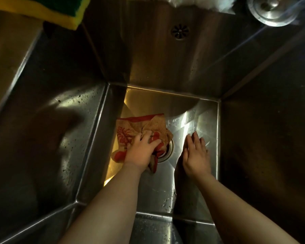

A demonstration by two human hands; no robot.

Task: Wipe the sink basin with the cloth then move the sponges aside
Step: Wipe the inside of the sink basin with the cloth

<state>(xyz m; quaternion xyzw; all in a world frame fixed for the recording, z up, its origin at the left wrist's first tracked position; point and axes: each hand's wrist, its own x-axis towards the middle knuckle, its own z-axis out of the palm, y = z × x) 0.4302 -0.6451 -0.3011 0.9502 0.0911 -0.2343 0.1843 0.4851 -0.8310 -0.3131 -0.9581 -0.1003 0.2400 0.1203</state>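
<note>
1. The right hand (195, 154) lies flat on the sink basin (157, 191) floor, fingers straight, holding nothing.
2. Just beside it, the left hand (141, 152) grips the bunched cloth (139, 127), which spreads beyond its fingertips and partly covers the drain (169, 149).
3. The yellow-green sponges (60, 13) sit high at the far-left rim.

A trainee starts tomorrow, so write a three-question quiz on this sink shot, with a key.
1. Which hand grips the red-patterned cloth? A) left hand B) right hand C) neither
2. True or false: the red-patterned cloth partly covers the drain.
3. Fill in: the right hand's fingers are ____ and hold nothing.
Key: 1 A; 2 true; 3 straight.
</note>
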